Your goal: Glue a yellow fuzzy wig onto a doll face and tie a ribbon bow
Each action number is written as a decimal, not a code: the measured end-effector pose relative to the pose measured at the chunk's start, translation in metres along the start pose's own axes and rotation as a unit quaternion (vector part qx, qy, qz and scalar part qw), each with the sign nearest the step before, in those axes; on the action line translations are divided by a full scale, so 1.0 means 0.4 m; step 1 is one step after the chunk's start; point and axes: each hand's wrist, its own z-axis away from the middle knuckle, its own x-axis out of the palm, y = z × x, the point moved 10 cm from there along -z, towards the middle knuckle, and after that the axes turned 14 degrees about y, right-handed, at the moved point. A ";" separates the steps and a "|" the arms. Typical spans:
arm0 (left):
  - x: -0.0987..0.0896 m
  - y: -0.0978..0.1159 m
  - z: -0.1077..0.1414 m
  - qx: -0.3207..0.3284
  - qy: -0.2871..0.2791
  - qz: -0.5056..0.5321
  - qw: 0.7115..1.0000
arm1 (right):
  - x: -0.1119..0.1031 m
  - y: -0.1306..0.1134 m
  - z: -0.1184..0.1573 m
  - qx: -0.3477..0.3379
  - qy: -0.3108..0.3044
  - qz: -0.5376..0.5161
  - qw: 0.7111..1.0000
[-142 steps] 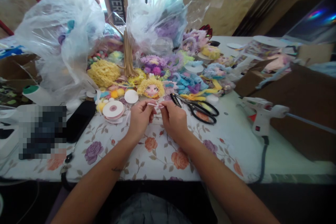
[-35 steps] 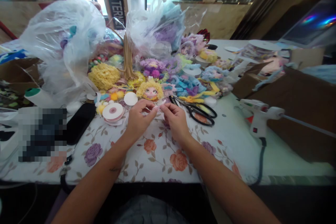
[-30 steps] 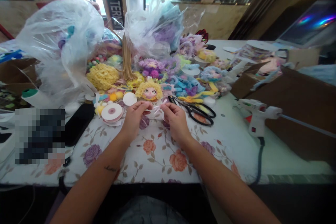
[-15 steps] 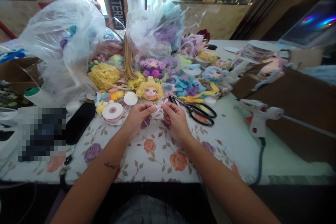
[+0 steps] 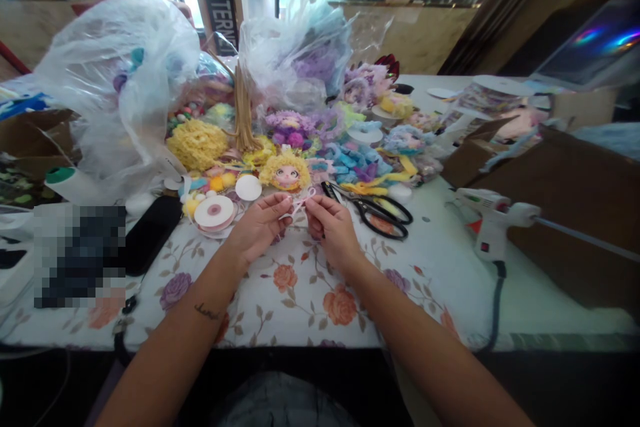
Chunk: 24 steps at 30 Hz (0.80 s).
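A thin pale pink ribbon [image 5: 299,205] with a small loop at its upper right is stretched between my two hands. My left hand [image 5: 263,223] pinches its left part between thumb and forefinger. The right part is pinched in the fingertips of my right hand [image 5: 333,227]. Just beyond the fingers lies a doll head [image 5: 286,173] with curly yellow hair. Black-handled scissors [image 5: 383,213] rest right of my right hand, and a spool of pink ribbon [image 5: 215,212] lies left of my left hand.
Plastic bags [image 5: 145,80], yarn pieces and a yellow fluffy bundle [image 5: 197,145] are heaped at the back. On the right are a glue gun [image 5: 493,217] and a cardboard box [image 5: 565,213]. A black phone [image 5: 153,235] and a thread cone [image 5: 73,185] lie left.
The ribbon's loop now stands out larger above the fingertips. My left hand has turned slightly and its fingers have shifted; my right hand has moved a little to the left.
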 end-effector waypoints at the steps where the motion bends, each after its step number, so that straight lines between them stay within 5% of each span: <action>1: 0.000 0.005 0.000 0.013 0.002 -0.017 1.000 | -0.002 -0.003 0.000 -0.001 0.003 -0.002 1.000; 5: 0.026 0.035 0.014 0.121 -0.041 -0.164 0.978 | -0.011 -0.016 0.001 -0.020 0.019 0.015 1.000; 9: 0.054 0.076 0.038 0.272 -0.060 -0.334 0.901 | -0.016 -0.036 0.004 -0.073 0.026 0.074 0.994; 16: 0.065 0.108 0.067 0.352 -0.032 -0.400 0.846 | -0.015 -0.037 0.012 -0.110 0.032 0.107 0.988; 19: 0.054 0.115 0.064 0.350 -0.005 -0.380 0.856 | -0.009 -0.035 0.012 -0.111 0.021 0.105 0.988; 24: 0.027 0.096 0.032 0.283 0.000 -0.285 0.916 | 0.005 -0.029 0.011 -0.101 -0.012 0.111 0.989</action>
